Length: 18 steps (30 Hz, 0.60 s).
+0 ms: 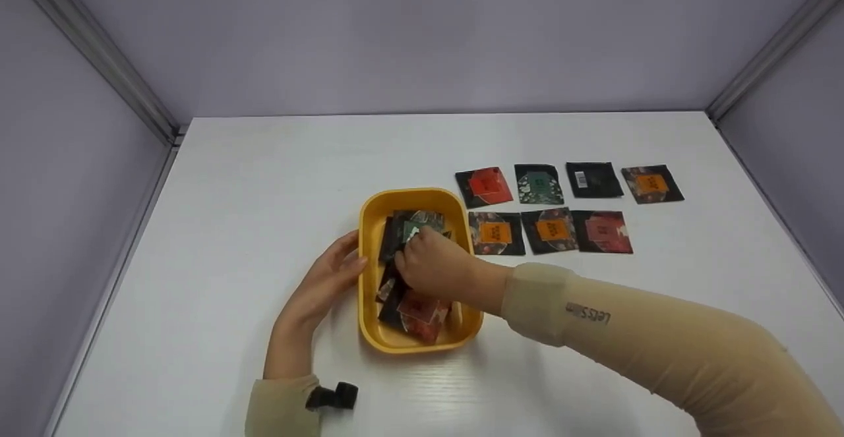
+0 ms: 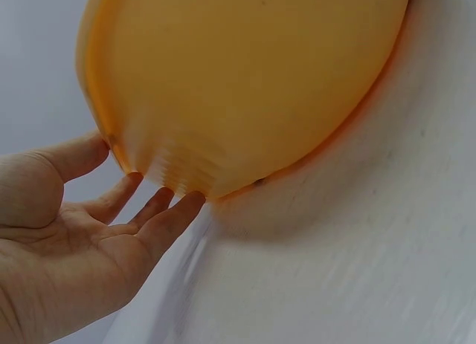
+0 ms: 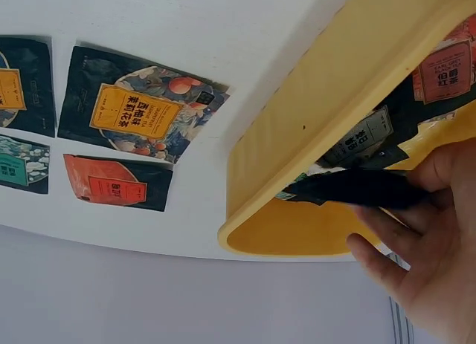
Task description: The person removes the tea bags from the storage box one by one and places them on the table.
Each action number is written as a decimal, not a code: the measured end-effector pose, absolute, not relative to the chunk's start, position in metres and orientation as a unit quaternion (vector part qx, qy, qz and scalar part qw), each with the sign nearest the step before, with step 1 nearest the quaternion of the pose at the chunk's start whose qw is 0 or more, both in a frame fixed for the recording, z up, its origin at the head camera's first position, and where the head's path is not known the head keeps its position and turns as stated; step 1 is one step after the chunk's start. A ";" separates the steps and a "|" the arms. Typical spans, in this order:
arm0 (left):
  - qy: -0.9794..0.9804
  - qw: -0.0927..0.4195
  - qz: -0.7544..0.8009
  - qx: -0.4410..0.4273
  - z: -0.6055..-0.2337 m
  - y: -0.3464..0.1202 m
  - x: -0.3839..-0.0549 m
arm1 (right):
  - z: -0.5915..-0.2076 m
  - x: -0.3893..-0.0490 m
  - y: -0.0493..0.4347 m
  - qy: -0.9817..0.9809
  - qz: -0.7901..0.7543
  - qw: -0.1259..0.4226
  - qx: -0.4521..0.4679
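A yellow plastic bin (image 1: pixel 373 331) on the white table holds a jumble of tea sachets (image 1: pixel 422 315), mostly dark with green or red labels. My right hand (image 1: pixel 435 265) is inside it, and in the right wrist view its thumb and fingers pinch a dark tea sachet (image 3: pixel 364 188), seen nearly edge-on. The left hand (image 1: pixel 323 285) touches the bin's outer left side with its fingertips. In the left wrist view those fingers (image 2: pixel 152 210) are spread and fairly straight against the wall. The right hand hides part of the sachets in the head view.
Right of the bin lie two rows of sachets. The back row has a red one (image 1: pixel 484 186), a green one (image 1: pixel 539 184), a barcode-side-up black one (image 1: pixel 597 181) and an orange-labelled one (image 1: pixel 653 184). Two orange-labelled sachets (image 1: pixel 496 233) and a pink-red one (image 1: pixel 601 231) form the front row.
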<state>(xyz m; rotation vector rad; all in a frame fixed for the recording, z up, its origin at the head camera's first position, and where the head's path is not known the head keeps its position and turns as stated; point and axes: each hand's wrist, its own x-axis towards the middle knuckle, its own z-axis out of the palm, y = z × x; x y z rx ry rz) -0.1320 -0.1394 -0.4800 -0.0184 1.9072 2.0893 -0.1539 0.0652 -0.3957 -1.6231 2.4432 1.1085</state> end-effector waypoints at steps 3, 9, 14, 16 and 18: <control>0.664 0.156 0.731 -0.008 -0.480 -0.139 -0.132 | -0.392 -0.152 0.069 0.773 0.344 -0.024 -0.532; 0.657 0.159 0.737 -0.010 -0.480 -0.138 -0.131 | -0.390 -0.142 0.087 0.755 0.307 -0.116 -0.568; 0.663 0.153 0.733 -0.013 -0.479 -0.139 -0.131 | -0.387 -0.134 0.110 0.757 0.264 -0.184 -0.569; 0.665 0.154 0.731 -0.013 -0.479 -0.139 -0.132 | -0.385 -0.132 0.118 0.762 0.253 -0.198 -0.562; 0.667 0.155 0.729 -0.014 -0.480 -0.139 -0.132 | -0.383 -0.130 0.128 0.761 0.249 -0.219 -0.558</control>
